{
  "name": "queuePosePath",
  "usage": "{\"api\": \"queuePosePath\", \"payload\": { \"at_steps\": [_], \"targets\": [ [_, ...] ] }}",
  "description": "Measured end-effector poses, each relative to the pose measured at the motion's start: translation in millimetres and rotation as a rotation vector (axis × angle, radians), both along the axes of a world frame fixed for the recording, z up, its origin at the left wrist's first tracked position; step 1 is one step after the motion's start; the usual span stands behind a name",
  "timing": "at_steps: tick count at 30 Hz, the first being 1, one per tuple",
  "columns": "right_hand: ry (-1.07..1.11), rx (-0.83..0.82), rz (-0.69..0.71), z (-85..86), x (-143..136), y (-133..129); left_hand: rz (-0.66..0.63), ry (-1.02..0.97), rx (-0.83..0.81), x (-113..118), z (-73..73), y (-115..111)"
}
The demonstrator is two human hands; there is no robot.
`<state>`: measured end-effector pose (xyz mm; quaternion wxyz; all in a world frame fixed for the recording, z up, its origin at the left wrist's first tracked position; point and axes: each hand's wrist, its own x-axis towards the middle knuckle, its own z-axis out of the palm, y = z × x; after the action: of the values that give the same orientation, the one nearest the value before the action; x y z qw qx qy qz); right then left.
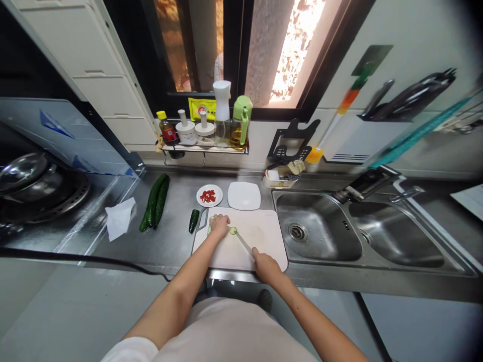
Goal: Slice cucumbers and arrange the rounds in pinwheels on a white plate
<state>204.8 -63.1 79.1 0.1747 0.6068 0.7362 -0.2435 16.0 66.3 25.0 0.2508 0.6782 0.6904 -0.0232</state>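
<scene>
My right hand (267,265) is wrapped round the handle of a knife (244,244), whose blade points up and left over the white cutting board (260,236). A round pale-green cucumber slice (233,231) lies at the blade's tip. Just left of it, my left hand (220,226) is closed over pale-green cucumber pieces (210,224) on the board, hiding most of them. Beside the board's handle lies a dark-green cucumber end (193,221). Behind the board are a white plate of chopped red pieces (208,196) and a white square plate (243,195).
Whole cucumbers (155,201) and a white paper sheet (119,219) lie to the left, near a stove with a lidded pot (28,173). A double sink (317,226) adjoins the board on the right. Seasoning containers stand on a wall rack (206,149) under the window.
</scene>
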Motion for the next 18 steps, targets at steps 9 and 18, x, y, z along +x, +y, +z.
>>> {"api": "queuePosePath", "payload": {
  "at_steps": [9, 18],
  "targets": [
    [0.014, -0.009, 0.011, 2.7, -2.4, 6.1, 0.005, -0.002, 0.002, -0.3, -1.5, 1.2],
    [0.028, 0.007, 0.013, 6.2, -8.6, 12.6, 0.0, -0.001, 0.01, -0.4, -1.9, 0.5]
  ]
}}
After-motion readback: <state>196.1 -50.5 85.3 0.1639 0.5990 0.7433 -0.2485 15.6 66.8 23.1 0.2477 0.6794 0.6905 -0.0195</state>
